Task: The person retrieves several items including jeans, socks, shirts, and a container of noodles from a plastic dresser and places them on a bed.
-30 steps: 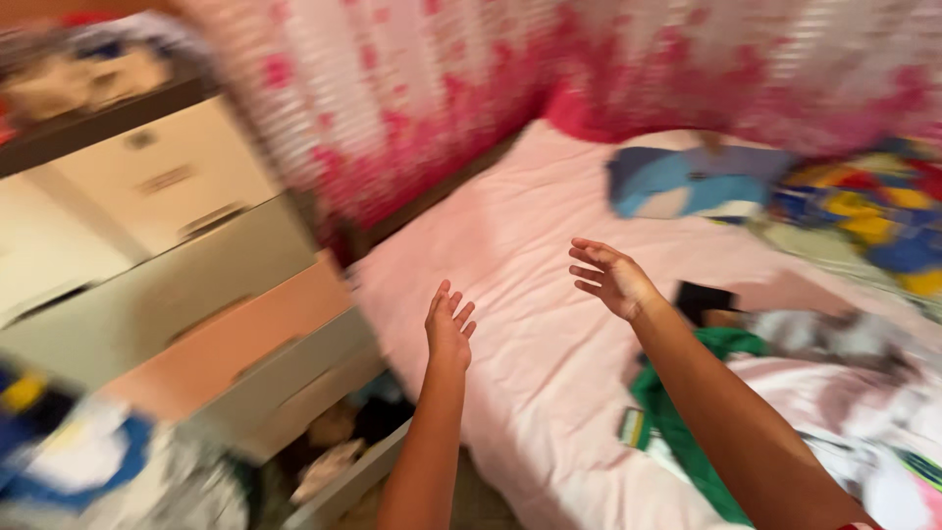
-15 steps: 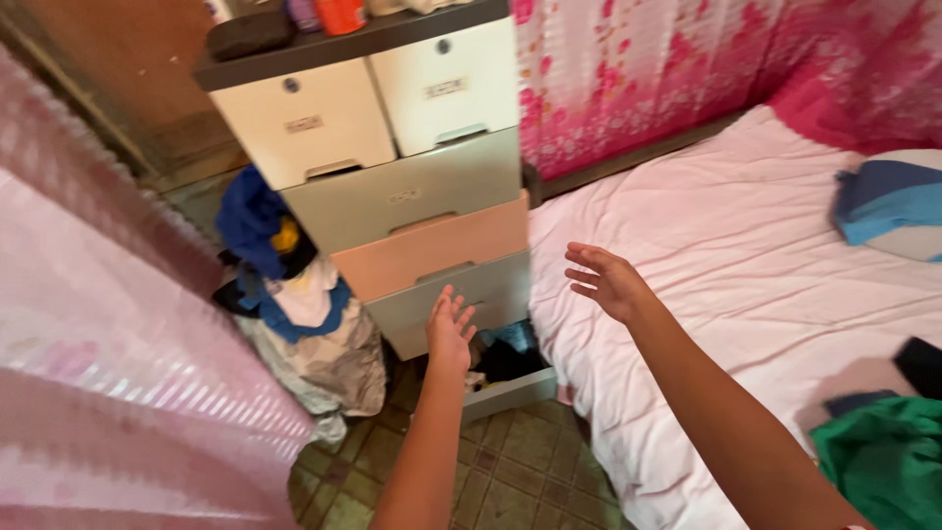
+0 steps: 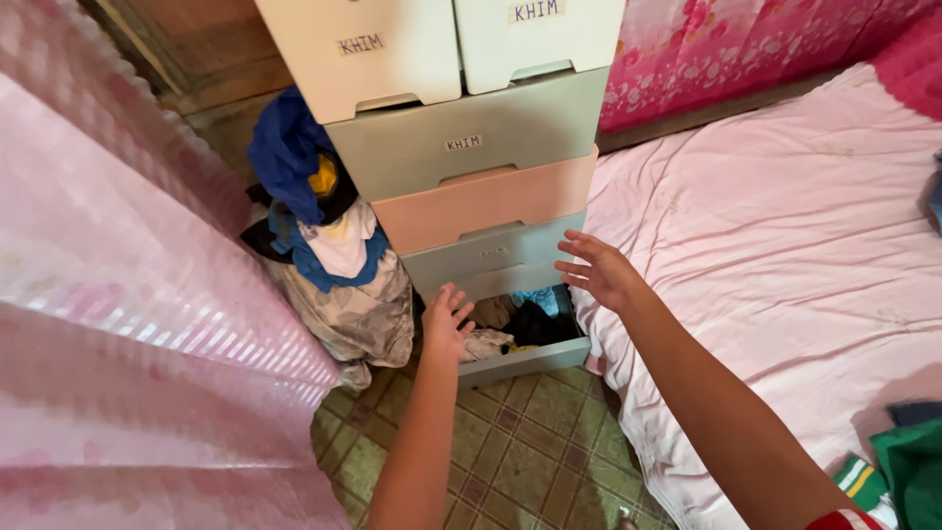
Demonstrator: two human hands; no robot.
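Both hands spread, empty, over open bottom drawer
Left hand, right hand holding nothing; drawer holds jumbled clothes

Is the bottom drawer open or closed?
Open. The bottom drawer sticks out from the drawer unit, with clothes showing inside.

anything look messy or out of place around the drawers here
The bottom drawer hangs open, clothes jumbled inside, while the drawers above are shut. A heap of clothes leans against the chest's side. Both hands, left and right, hover open nearby.
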